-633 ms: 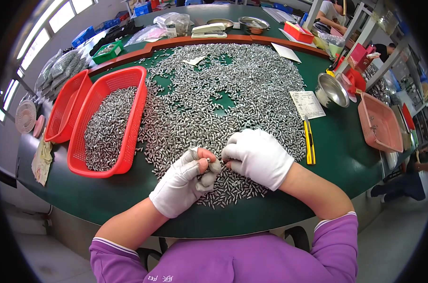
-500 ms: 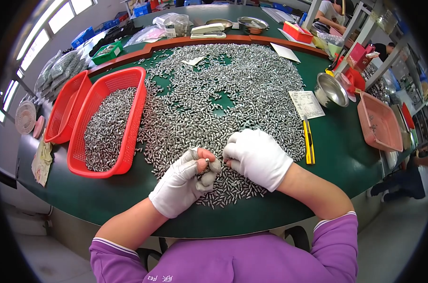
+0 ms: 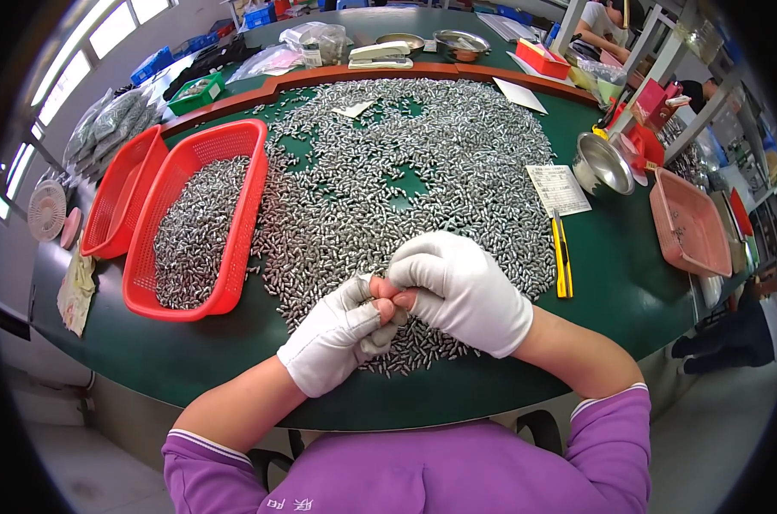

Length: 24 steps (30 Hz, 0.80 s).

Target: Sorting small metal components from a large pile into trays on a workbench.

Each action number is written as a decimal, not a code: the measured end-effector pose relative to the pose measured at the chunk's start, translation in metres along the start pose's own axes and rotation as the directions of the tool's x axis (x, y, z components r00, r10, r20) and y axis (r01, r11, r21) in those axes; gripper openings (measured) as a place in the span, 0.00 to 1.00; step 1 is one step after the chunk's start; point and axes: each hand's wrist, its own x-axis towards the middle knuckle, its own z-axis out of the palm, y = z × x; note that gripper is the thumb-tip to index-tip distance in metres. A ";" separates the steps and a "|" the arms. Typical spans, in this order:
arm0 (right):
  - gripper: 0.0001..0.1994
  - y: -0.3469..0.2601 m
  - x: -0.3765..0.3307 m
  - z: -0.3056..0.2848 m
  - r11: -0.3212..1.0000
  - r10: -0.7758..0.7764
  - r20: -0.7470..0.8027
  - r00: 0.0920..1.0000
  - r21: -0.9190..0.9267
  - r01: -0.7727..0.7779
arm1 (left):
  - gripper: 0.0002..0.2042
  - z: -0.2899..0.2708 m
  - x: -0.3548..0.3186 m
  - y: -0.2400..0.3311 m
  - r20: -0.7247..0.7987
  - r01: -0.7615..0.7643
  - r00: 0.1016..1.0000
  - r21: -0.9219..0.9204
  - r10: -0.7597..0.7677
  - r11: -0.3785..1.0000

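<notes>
A wide layer of small silver metal parts (image 3: 337, 223), each short and pointed, covers the middle of the green table. Over its near edge, my left hand (image 3: 333, 334) and my right hand (image 3: 465, 291) meet at the fingertips. Both wear white gloves that leave the thumb and a fingertip or so bare. The left thumb and forefinger are pinched together, and the right thumb and forefinger press against them. Whatever lies between the fingers is hidden.
On the left, a red basket (image 3: 255, 188) holds more metal parts beside another red basket (image 3: 97, 240). A yellow cutter knife (image 3: 562, 261), a printed sheet (image 3: 557, 190) and a steel bowl (image 3: 603, 163) lie right. Farther right stands a pink tray (image 3: 684, 231). A wooden rail (image 3: 440, 72) borders the back.
My right hand has moved left, so its fingertips now meet those of my left hand. A small shiny piece seen at the left fingertips is now covered.
</notes>
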 end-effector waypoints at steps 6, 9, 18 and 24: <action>0.06 0.002 0.003 -0.003 1.000 -0.029 -0.075 0.997 -0.009 0.028 | 0.08 0.000 0.000 0.003 -0.017 -0.021 1.000 -0.017 0.021 1.000; 0.06 0.000 0.005 -0.006 0.996 -0.070 -0.027 0.997 -0.061 0.068 | 0.07 0.001 -0.001 0.003 -0.009 -0.043 0.999 -0.049 0.042 0.998; 0.08 0.011 -0.003 -0.010 0.881 0.066 0.142 0.988 -0.474 0.009 | 0.07 0.002 -0.001 0.004 -0.023 -0.061 0.998 -0.040 0.060 0.997; 0.09 0.015 -0.007 -0.006 0.856 0.264 0.293 0.919 -0.511 -0.083 | 0.08 0.002 0.000 0.004 -0.036 -0.060 0.998 -0.029 0.058 0.998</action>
